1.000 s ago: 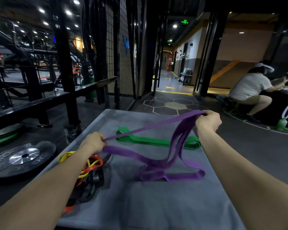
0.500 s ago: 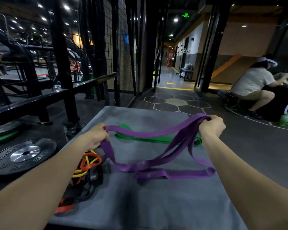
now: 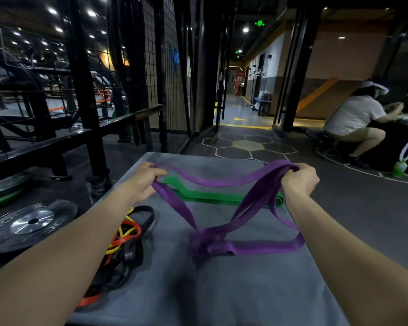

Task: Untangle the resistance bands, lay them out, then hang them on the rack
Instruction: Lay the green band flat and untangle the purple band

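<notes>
Both hands hold a purple band above a grey mat [image 3: 222,290]. The left hand [image 3: 144,182] pinches one end; the right hand [image 3: 298,178] clenches bunched strands. The purple band [image 3: 222,183] spans left to right between them, its twisted knot [image 3: 203,242] sagging onto the mat, nearer the left hand.

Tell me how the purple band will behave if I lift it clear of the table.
Probably floppy: the purple band sags between the left hand and the right hand. It likely will not lift clean, since its strands cross in a twisted bunch near the grey table. It looks light, a thin flat strip.
</notes>
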Demonstrator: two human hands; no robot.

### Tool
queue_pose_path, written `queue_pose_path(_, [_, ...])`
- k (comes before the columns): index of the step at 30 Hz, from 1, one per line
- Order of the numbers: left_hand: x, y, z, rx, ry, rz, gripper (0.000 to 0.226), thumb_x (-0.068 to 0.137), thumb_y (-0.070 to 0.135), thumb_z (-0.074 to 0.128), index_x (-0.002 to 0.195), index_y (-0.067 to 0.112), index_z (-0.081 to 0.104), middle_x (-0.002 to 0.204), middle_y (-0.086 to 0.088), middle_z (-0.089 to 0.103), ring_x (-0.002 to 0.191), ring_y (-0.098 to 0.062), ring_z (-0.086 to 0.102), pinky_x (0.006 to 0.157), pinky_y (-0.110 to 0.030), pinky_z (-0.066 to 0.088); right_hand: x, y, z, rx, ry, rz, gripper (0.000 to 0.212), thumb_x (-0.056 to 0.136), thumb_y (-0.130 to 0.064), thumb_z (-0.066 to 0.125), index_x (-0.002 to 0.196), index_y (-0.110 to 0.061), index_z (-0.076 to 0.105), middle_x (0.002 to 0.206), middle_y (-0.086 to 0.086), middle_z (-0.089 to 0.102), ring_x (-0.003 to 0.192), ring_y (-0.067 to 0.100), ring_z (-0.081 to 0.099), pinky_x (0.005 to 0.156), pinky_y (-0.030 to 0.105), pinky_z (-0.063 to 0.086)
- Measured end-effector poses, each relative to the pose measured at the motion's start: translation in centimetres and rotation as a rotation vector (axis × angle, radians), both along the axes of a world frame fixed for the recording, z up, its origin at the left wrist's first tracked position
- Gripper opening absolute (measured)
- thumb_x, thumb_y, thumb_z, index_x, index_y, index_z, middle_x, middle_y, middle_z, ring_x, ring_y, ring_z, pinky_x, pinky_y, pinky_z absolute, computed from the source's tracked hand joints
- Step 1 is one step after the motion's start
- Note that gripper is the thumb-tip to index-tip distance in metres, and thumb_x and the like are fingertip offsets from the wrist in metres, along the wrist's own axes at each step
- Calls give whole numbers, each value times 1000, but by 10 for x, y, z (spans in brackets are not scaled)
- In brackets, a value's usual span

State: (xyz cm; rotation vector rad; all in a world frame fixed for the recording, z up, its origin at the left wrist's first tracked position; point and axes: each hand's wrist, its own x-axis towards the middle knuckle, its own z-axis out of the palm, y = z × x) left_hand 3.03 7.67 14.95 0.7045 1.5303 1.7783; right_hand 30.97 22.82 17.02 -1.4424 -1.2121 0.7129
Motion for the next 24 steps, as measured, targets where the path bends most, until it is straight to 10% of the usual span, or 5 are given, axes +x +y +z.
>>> queue_pose_path(6, [-35,-13,5,-430,979,214,33,74,-12,50,98,10,55,98,-15,46,81,-29,50,69,-33,42,16,8,5,-30,70,-63,32,90,0,39,105,-8,66,107,17,63,95,34,60,77,34,47])
queue_pose_path(13, [-38,-30,-8,-489,1315,407,25,77,-9,54,97,5,57,103,-17,43,98,-36,46,76,-47,45,8,8,2,-52,84,-58,30,90,2,42,102,-9,67,106,16,64,94,35,62,85,39,52])
queue_pose_path(18, [-47,-40,-18,-631,1390,519,16,83,1,56,95,13,53,107,-10,38,100,-32,38,62,-38,40,9,12,5,-74,128,-78,32,90,3,42,110,-8,66,112,17,63,99,35,61,80,32,47])
queue_pose_path(24, [-62,-39,-31,-615,742,520,21,91,13,46,109,3,49,105,-28,58,92,-44,59,76,-42,51,11,13,0,-104,95,-95,35,89,5,39,110,-7,65,112,18,62,100,38,61,86,38,51])
